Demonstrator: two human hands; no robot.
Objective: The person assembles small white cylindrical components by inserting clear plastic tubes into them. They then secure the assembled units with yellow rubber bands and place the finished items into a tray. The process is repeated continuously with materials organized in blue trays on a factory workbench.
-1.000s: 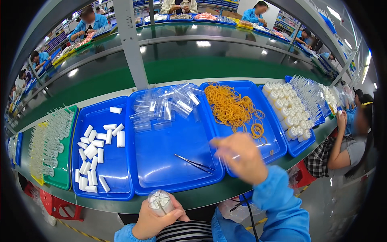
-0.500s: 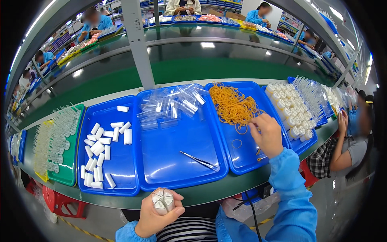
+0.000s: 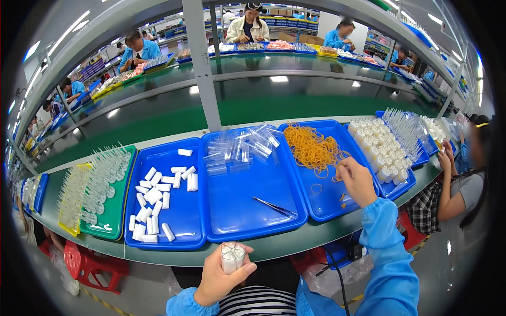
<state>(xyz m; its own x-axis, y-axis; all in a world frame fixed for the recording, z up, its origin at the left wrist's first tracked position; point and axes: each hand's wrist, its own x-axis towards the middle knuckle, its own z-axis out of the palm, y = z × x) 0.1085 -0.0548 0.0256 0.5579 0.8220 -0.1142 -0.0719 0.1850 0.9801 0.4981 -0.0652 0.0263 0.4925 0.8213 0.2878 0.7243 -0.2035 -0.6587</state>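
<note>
My left hand (image 3: 224, 276) is wrapped round a bundle of white wedge-like pieces (image 3: 232, 256), held upright at the table's near edge with their ends facing up. Over the right-hand blue tray (image 3: 329, 211), my right hand (image 3: 359, 181) pinches an orange rubber band (image 3: 336, 179) at the edge of the pile. That tangled heap of rubber bands (image 3: 312, 149) fills the tray's far part, and a few loose ones lie nearer me. Black-and-silver tweezers (image 3: 274, 207) lie in the middle blue tray (image 3: 237, 218), below flat clear plastic sleeves (image 3: 243, 147).
Short white cylinders (image 3: 154, 196) lie scattered in another blue tray (image 3: 182, 226). Farther left, clear spiky plastic parts (image 3: 103, 179) stand on a green tray (image 3: 109, 226). White bundles (image 3: 375, 147) crowd a tray at right. A person (image 3: 456, 184) sits at far right; others work across the table.
The view has shifted, so the trays appear lower and farther right. My right hand has closed its fingers at the rubber bands' edge. My left hand still holds the bundle.
</note>
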